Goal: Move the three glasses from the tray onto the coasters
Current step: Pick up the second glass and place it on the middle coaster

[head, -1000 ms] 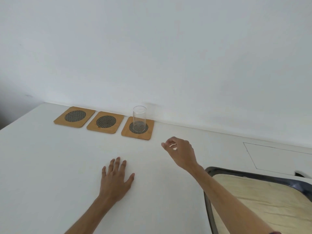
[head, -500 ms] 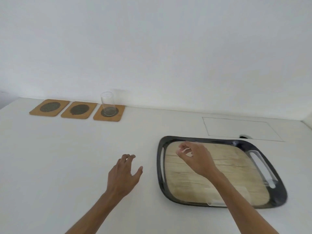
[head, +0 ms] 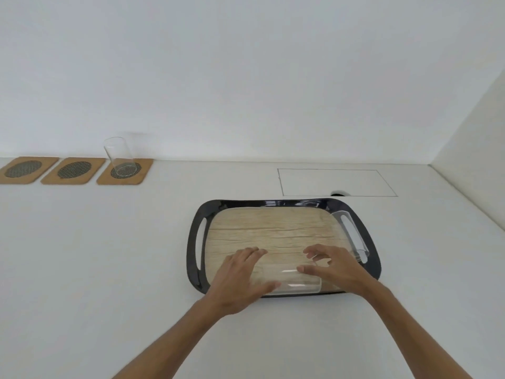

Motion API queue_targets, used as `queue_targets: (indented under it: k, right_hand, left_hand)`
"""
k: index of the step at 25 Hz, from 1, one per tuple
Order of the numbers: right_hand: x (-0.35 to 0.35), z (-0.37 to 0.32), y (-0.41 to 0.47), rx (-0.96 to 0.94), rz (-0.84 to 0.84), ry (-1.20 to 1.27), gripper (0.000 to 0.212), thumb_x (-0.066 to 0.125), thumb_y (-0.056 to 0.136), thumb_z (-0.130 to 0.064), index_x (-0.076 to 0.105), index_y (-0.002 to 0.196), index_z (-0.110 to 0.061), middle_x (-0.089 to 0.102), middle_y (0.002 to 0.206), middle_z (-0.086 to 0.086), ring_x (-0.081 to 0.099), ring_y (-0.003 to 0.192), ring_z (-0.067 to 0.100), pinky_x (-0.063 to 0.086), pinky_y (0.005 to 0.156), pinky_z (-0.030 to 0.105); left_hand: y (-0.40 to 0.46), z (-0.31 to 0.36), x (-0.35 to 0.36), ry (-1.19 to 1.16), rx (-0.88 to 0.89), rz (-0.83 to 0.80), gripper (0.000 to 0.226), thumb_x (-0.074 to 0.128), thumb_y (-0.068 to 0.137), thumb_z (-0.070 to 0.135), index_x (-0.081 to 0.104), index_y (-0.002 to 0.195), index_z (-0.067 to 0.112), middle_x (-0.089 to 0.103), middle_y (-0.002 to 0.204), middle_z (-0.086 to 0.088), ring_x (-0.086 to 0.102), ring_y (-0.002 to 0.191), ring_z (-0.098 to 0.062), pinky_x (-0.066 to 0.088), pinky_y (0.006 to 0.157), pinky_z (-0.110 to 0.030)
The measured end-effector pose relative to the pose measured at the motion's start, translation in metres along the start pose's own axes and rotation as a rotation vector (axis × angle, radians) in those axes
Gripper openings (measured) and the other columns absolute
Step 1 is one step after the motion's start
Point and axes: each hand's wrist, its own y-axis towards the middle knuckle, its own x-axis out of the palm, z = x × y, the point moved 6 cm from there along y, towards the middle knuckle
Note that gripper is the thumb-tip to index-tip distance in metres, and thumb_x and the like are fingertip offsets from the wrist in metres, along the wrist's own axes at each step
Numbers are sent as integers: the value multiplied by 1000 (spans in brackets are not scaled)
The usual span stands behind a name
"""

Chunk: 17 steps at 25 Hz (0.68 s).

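Clear glass, thin and smooth, so likely light, slippery and breakable; one glass (head: 292, 283) lies on its side at the near edge of the tray (head: 192, 242), another (head: 352, 236) lies along its right handle, a third (head: 120, 157) stands upright on the rightmost coaster (head: 124, 170); the other two coasters (head: 73, 170) are bare. The left hand (head: 240, 277) and right hand (head: 336, 269) are spread open, fingers curling at either end of the near glass, neither closed on it; gripping round its middle looks safest. The white tabletop (head: 109, 255) is smooth, flat, set into a plain-walled corner.
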Motion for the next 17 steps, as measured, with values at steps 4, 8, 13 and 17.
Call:
queue_targets:
  k: [4,8,13,17]
  right_hand:
    - [11,14,-2,-11,-70,81,78,77,48,-83,68,114,-41,70,112,-19,64,102,-3,45,80,13]
    - [18,15,-3,-59,-118,95,70,86,55,-67,68,116,-37,71,111,-14,66,100,-1,50,79,12]
    - [11,-1,-3,-134,-45,165,67,90,50,-57,71,111,-36,74,105,-12,64,96,-7,49,78,18]
    - [-4,-42,-2,-283,45,248,69,94,51,-46,66,113,-42,71,107,-14,62,104,-4,47,80,16]
  left_hand:
    - [8,12,26,26,-58,-80,88,55,73,73,29,146,31,38,152,7,32,137,-11,22,113,-32]
    - [8,14,28,-17,-112,-101,84,63,71,67,36,142,31,47,143,11,46,124,-15,33,105,-32]
    - [7,19,16,-32,-127,-55,80,69,69,61,44,138,28,58,129,9,54,114,-13,43,97,-32]
    - [8,20,4,-99,-158,-5,84,72,65,63,45,136,28,59,117,14,55,104,-5,46,89,-30]
